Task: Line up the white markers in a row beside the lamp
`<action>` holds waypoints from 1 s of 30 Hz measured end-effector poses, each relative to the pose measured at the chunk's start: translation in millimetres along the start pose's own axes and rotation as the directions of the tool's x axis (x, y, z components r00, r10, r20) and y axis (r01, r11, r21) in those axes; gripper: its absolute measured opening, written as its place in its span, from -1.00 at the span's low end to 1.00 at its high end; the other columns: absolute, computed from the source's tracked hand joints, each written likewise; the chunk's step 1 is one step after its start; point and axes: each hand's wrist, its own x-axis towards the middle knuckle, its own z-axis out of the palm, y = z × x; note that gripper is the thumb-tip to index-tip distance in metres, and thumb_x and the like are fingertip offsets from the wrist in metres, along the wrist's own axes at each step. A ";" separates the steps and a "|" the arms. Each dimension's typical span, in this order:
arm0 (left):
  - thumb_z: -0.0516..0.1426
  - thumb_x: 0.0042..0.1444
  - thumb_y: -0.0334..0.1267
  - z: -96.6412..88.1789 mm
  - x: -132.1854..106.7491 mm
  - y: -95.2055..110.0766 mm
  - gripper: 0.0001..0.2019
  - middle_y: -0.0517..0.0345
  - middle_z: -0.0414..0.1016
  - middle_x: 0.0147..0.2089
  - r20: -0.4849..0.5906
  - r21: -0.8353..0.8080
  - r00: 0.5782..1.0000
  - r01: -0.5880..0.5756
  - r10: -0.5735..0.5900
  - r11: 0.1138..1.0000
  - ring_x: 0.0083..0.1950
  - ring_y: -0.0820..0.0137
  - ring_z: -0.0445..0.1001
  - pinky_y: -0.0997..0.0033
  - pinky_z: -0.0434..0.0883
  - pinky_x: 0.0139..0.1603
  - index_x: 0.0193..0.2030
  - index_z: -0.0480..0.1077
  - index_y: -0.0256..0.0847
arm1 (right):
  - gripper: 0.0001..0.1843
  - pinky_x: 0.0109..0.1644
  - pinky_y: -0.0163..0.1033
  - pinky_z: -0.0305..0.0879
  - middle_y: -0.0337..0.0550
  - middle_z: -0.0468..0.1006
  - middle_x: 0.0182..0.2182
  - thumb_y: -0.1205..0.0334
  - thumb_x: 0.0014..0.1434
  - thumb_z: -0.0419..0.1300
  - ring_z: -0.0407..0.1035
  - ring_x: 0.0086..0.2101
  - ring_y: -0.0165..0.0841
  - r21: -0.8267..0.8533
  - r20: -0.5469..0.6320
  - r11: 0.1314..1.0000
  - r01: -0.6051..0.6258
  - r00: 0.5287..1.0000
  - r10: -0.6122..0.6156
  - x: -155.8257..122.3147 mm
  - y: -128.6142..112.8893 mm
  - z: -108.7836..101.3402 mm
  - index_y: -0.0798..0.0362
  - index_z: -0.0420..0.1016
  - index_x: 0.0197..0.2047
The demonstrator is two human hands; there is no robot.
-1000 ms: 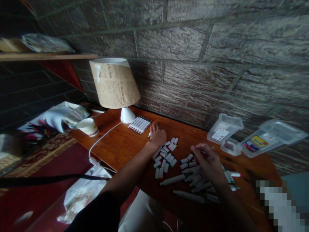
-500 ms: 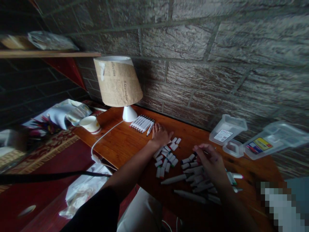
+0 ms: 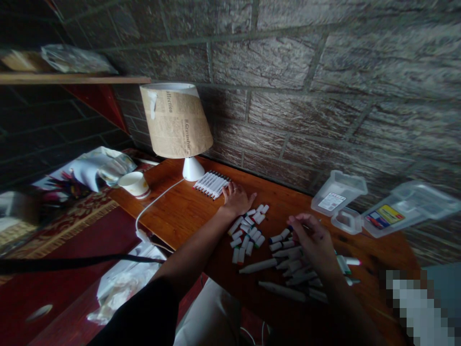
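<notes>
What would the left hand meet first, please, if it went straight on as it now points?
The left hand would probably meet the row of markers first, just ahead of it; whether they touch is unclear.

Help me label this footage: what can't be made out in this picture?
Head view, marker row: lettering too small to read.
Head view, beneath the left hand: hidden by that hand.
Head view, right hand: anything pinched is too small and dark.
Head view, lower right: whatever the pixelated patch masks.
</notes>
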 end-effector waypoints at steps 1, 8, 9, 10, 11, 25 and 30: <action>-0.33 0.34 0.19 0.6 0.4 -0.4 -0.13 -0.53 0.02 0.46 -0.003 0.002 1.000 -0.001 0.001 1.000 0.54 -0.15 -0.15 -0.24 -0.13 0.46 0.41 0.13 -0.63 | -0.52 -0.47 -0.29 0.30 -0.19 0.55 -0.36 -0.23 0.02 0.36 0.33 -0.53 -0.43 -0.007 0.001 1.000 0.007 1.000 -0.007 -0.1 -0.1 -0.4 0.01 0.44 -0.26; -0.35 0.33 0.20 1.5 -0.1 0.8 -0.13 -0.50 0.00 0.48 -0.012 0.016 1.000 -0.004 0.004 1.000 0.54 -0.12 -0.15 -0.19 -0.12 0.46 0.41 0.13 -0.58 | -0.51 -0.49 -0.29 0.29 -0.18 0.56 -0.36 -0.23 0.01 0.37 0.32 -0.54 -0.44 -0.005 -0.004 1.000 0.009 1.000 -0.009 -0.7 -4.8 0.5 0.01 0.43 -0.27; -0.35 0.33 0.20 1.1 -0.2 0.9 -0.13 -0.49 0.01 0.47 -0.008 0.018 1.000 -0.006 0.006 1.000 0.54 -0.11 -0.15 -0.17 -0.12 0.46 0.41 0.14 -0.57 | -0.50 -0.49 -0.29 0.29 -0.18 0.57 -0.36 -0.24 0.00 0.38 0.32 -0.54 -0.43 0.002 -0.008 1.000 0.005 1.000 -0.005 -0.5 -5.2 1.0 0.01 0.43 -0.28; -0.35 0.33 0.20 0.8 -0.2 0.8 -0.13 -0.49 0.01 0.47 -0.002 0.020 1.000 -0.007 0.008 1.000 0.54 -0.10 -0.15 -0.16 -0.12 0.47 0.41 0.14 -0.57 | -0.50 -0.49 -0.29 0.30 -0.18 0.57 -0.36 -0.24 0.00 0.38 0.32 -0.54 -0.43 0.007 -0.009 1.000 0.004 1.000 -0.003 -0.4 -5.3 1.4 0.01 0.43 -0.28; -0.35 0.33 0.21 0.7 0.1 0.5 -0.13 -0.49 0.01 0.48 0.003 0.021 1.000 -0.007 0.007 1.000 0.55 -0.10 -0.16 -0.16 -0.12 0.47 0.41 0.13 -0.57 | -0.50 -0.48 -0.30 0.30 -0.17 0.57 -0.36 -0.24 0.00 0.38 0.32 -0.53 -0.43 0.010 -0.008 1.000 0.004 1.000 -0.004 -0.2 -5.3 1.5 0.01 0.43 -0.28; -0.30 0.35 0.19 4.5 5.9 -3.5 -0.14 -0.55 -0.05 0.48 -0.026 0.006 1.000 -0.008 0.008 1.000 0.55 -0.13 -0.20 -0.17 -0.19 0.48 0.43 0.07 -0.64 | -0.49 -0.50 -0.28 0.31 -0.14 0.61 -0.37 -0.24 -0.03 0.40 0.33 -0.53 -0.40 0.043 -0.017 0.999 -0.013 1.000 0.014 -2.5 -12.4 1.2 0.01 0.43 -0.28; -0.27 0.35 0.19 4.1 5.0 -3.2 -0.16 -0.48 -0.02 0.48 -0.028 0.026 0.999 -0.014 0.015 1.000 0.55 -0.09 -0.20 -0.08 -0.21 0.50 0.41 0.12 -0.60 | -0.46 -0.48 -0.28 0.34 -0.14 0.61 -0.38 -0.27 -0.08 0.41 0.39 -0.49 -0.36 0.053 -0.019 0.998 -0.023 1.000 0.024 -1.7 -12.6 0.3 0.01 0.44 -0.29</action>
